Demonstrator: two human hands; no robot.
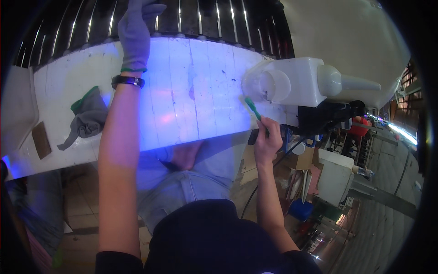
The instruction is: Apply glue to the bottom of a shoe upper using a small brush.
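My left hand [133, 39], in a grey knit glove with a green cuff, reaches over the metal rollers [200, 18] beyond the white table [182, 109]. Its fingers look stretched out, with one apart toward the right; some tips are cut off by the upper edge of the picture. Bare of any glove, my right hand [269, 140] grips a green toothbrush [253, 108] at the table's front edge. The brush's head points toward a round white cup [279, 86] beside it. What the cup contains I cannot make out.
A crumpled grey glove [89, 116] and a brown strip [41, 140] lie at the left. Next to the cup stands a white plastic container [303, 81] with a tapered spout. Boxes, a blue tub [300, 209] and a white machine housing [333, 176] crowd the right.
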